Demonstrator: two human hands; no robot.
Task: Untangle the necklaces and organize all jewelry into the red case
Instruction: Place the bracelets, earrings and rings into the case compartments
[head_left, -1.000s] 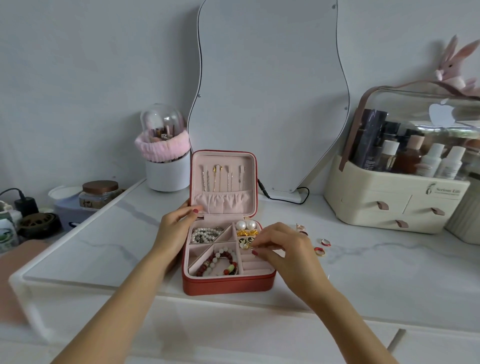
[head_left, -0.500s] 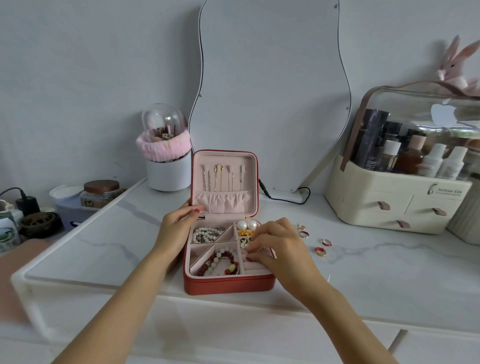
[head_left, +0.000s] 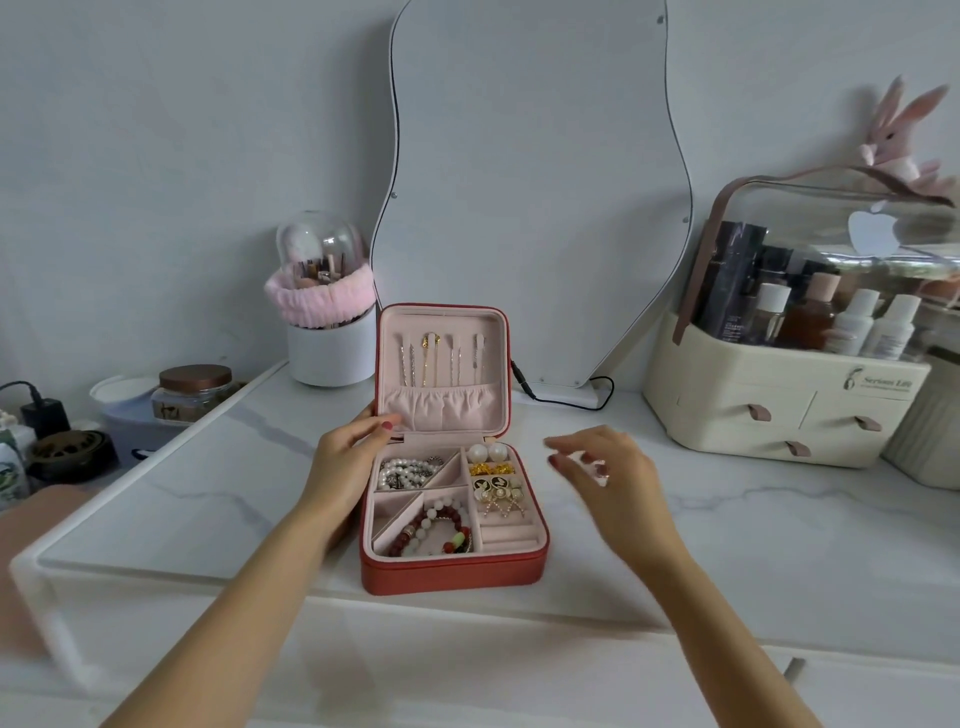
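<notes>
The red case (head_left: 452, 577) stands open on the marble top, its lid upright. Thin necklaces (head_left: 431, 358) hang in the lid. A pearl strand (head_left: 408, 473) lies in the back left compartment and a red and white bead bracelet (head_left: 436, 530) in the front one. Pearl studs (head_left: 487, 453), gold pieces (head_left: 491, 469) and pearl drop earrings (head_left: 496, 491) fill the right column. My left hand (head_left: 345, 457) grips the case's left side by the hinge. My right hand (head_left: 608, 478) hovers right of the case, blurred, fingers loosely spread, holding nothing that I can make out. It hides the table beneath it.
A wavy mirror (head_left: 530, 182) leans on the wall behind the case, its cable (head_left: 561, 400) trailing right. A cream cosmetics organizer (head_left: 779, 410) fills the right side. A white brush holder (head_left: 327, 353) stands at back left and a jar (head_left: 195, 389) further left.
My right hand has left the case's right column and moved right over the table, covering the small rings that lay there. The left hand and the case have stayed put.
</notes>
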